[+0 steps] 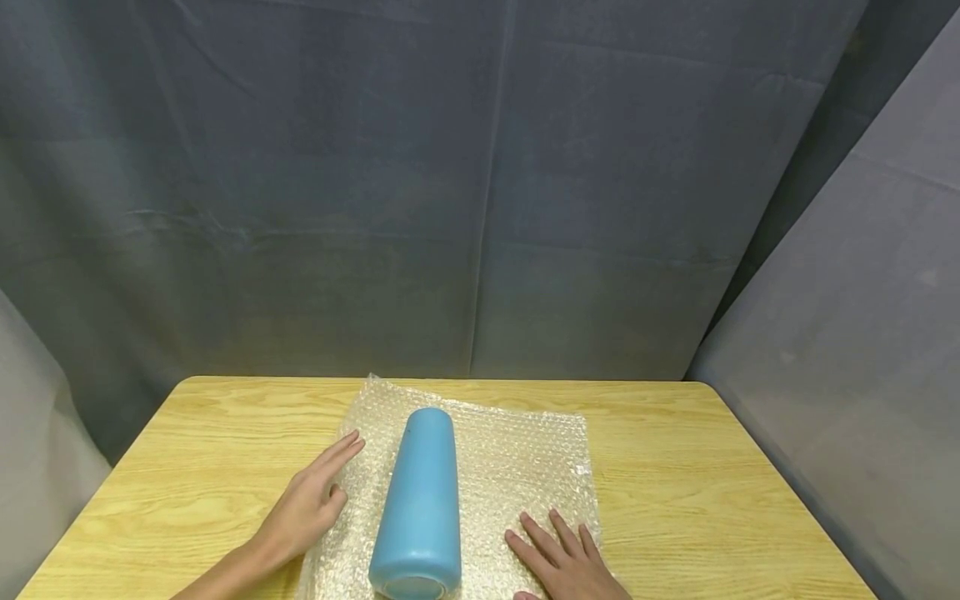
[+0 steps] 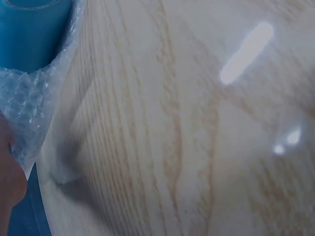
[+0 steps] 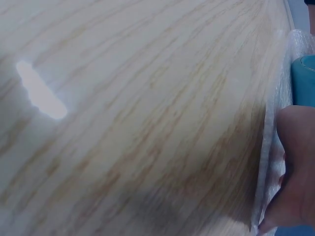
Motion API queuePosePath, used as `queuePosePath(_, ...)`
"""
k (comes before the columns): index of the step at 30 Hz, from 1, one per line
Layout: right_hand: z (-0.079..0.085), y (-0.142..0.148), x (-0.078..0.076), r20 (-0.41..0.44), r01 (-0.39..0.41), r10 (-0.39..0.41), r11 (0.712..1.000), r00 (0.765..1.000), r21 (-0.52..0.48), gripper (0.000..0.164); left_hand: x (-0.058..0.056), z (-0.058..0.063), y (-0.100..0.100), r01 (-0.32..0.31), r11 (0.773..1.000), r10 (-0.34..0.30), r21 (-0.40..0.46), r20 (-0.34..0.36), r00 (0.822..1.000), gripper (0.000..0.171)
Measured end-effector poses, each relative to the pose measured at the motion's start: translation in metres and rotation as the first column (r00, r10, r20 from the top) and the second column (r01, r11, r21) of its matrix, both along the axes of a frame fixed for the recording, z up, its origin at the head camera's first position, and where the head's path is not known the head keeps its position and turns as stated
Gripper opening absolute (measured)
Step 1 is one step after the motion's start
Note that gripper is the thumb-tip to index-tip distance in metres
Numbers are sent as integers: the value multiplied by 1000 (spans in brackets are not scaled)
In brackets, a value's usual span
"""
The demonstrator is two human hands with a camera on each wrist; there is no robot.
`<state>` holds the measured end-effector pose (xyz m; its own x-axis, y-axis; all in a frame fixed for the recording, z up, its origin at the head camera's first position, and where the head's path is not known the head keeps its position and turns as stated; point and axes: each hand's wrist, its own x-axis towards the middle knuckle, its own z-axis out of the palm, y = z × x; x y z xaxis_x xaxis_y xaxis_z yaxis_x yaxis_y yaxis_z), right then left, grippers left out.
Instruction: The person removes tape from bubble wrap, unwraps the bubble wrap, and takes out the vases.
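A tapered light-blue cylinder [image 1: 422,508], like a vase or tumbler, lies on its side on a sheet of bubble wrap [image 1: 517,467], its wider end nearest me. My left hand [image 1: 303,504] is at the sheet's left edge, fingers stretched forward, apart from the blue cylinder. On the right part of the sheet my right hand [image 1: 562,554] rests palm down with its fingers spread. In the left wrist view the blue cylinder [image 2: 32,34] and bubble wrap [image 2: 29,103] show at the left edge. The right wrist view catches part of the right hand [image 3: 298,162] beside the wrap [image 3: 268,147].
The wooden table [image 1: 697,492] extends on both sides of the bubble wrap, with rounded far corners. A dark grey curtain [image 1: 337,208] hangs behind it. Lighter cloth [image 1: 862,333] stands along the right side, and more pale cloth [image 1: 37,467] is at the left.
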<state>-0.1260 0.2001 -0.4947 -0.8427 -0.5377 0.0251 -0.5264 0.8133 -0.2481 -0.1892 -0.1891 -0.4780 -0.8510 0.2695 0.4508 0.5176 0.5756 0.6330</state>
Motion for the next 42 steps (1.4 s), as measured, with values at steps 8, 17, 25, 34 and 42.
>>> queuePosePath(8, 1, 0, 0, 10, 4, -4, 1000, 1000, 5, 61, 2, 1, -1, -10, 997, 9, -83, -11, 1000, 67)
queuePosePath(17, -1, 0, 0, -7, -5, 5, 1000, 1000, 3, 60, 3, 1, 0, 14, 990, -6, -139, 57, 998, 64)
queuePosePath(25, -1, 0, 0, -18, -7, 7, 1000, 1000, 2, 59, 5, 2, 3, -20, 978, 51, -206, 151, 987, 59)
queuePosePath(34, -1, 0, 0, -28, -8, 7, 1000, 1000, -23, 59, 8, 6, 6, -38, 970, 85, -241, 187, 979, 59)
queuePosePath(42, -1, -1, 0, -28, -4, 4, 1000, 1000, -15, 59, 7, 7, 10, -65, 970, 112, -233, 192, 975, 52)
